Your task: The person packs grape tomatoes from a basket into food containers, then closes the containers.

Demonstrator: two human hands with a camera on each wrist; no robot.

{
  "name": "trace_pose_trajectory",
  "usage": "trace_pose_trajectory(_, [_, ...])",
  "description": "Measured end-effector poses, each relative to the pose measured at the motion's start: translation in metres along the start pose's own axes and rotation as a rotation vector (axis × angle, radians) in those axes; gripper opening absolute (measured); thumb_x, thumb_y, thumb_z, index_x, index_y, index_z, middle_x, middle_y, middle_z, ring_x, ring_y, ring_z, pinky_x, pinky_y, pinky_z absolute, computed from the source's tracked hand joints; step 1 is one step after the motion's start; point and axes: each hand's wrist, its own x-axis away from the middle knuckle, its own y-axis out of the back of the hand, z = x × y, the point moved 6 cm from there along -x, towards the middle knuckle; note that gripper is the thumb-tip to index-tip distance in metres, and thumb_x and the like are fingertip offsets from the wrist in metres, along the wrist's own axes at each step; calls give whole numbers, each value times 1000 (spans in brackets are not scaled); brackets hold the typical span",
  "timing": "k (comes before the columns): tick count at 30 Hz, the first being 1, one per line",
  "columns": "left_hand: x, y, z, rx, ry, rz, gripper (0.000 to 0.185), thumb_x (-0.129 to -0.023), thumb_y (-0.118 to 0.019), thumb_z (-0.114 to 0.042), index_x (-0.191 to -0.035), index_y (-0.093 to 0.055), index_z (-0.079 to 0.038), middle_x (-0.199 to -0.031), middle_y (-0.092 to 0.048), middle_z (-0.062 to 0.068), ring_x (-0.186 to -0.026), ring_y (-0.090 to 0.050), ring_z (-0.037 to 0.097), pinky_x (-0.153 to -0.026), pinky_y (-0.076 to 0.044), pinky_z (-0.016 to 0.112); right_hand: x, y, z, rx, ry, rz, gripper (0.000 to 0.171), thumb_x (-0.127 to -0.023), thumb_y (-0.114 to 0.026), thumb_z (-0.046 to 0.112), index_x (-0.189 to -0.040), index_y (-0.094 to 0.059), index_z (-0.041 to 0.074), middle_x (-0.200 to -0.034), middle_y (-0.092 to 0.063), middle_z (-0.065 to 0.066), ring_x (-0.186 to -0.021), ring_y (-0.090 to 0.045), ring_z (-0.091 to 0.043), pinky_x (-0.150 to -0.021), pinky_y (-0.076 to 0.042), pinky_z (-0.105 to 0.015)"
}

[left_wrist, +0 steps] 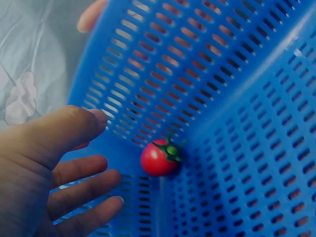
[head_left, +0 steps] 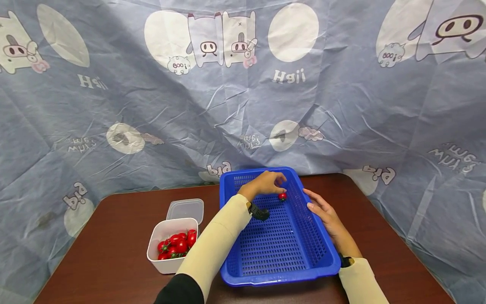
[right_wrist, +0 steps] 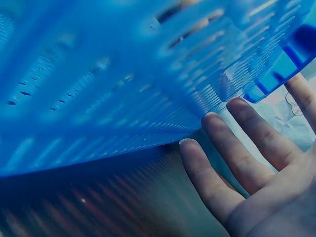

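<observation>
My left hand hovers inside the far part of the blue basket, its thumb and fingers spread apart. Beside its fingertips, one red cherry tomato with a green stem lies in a far corner of the basket, apart from the hand in the left wrist view. Along the right side, my right hand rests at the basket's rim with the fingers extended. The right wrist view has those fingers nearly straight, close to the outside of the slotted wall.
A white tub holding several red tomatoes stands left of the basket. Its clear lid lies behind it on the brown table. A printed grey-blue cloth hangs behind the table.
</observation>
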Motion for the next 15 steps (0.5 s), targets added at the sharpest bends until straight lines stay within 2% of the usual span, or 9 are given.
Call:
trace_pose_trajectory(8, [-1, -20, 11, -100, 45, 65, 46, -87, -71, -30, -128, -60, -12, -116, -67, 3, -109, -59, 16, -95, -42, 27, 0, 3, -3, -15, -1, 3, 53, -102, -40, 6, -151, -21, 2, -135, -44, -21, -102, -64, -25, -77, -55, -43])
trace_pose_trajectory(15, [-3, -30, 8, -201, 26, 87, 47, -87, -71, -29, -130, -59, -13, -117, -64, 2, -105, -58, 14, -93, -43, 27, 0, 3, -3, -18, 9, 9, 52, -102, -41, 6, -151, -23, 3, -138, -42, -21, -105, -63, -25, -79, -54, -43])
